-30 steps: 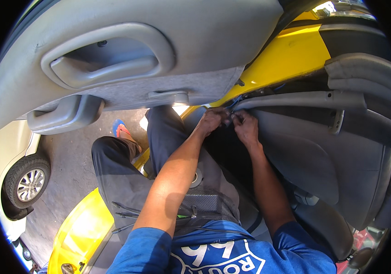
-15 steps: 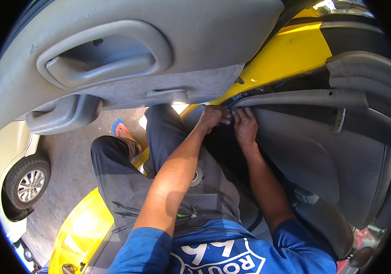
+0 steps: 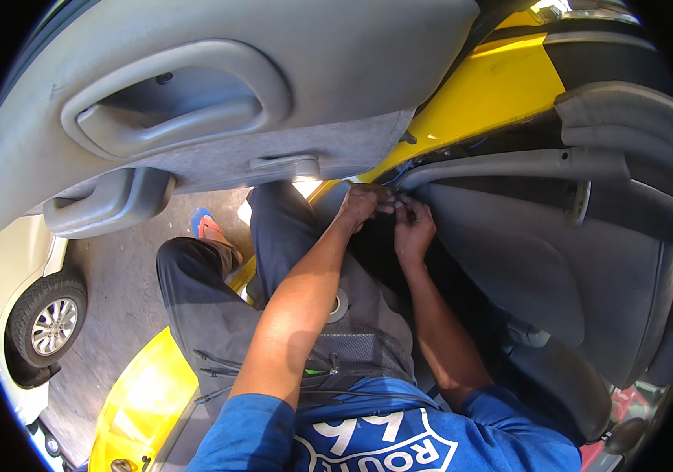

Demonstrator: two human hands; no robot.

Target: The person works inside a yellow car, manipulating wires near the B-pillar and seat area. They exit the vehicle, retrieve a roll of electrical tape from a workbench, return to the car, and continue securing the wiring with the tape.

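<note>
Both hands work close together at the end of a long grey trim strip, beside the yellow door frame. My left hand is closed, its fingers curled toward the right hand; whatever it holds is hidden. Thumb and fingertips pinched, my right hand almost touches the left one. Anything between its fingertips is too small to name. Just beyond the fingers, thin blue wires show in the dark gap between the strip and the yellow frame.
An open grey door panel with a pull handle spans the upper left. A grey padded panel lies on the right. Outside, past my sandalled foot, stands a pale car with its wheel showing.
My right hand has drawn back slightly from the trim strip, and its fingers have gone from reaching over the edge to a pinch. The left hand stays nearly in place.
</note>
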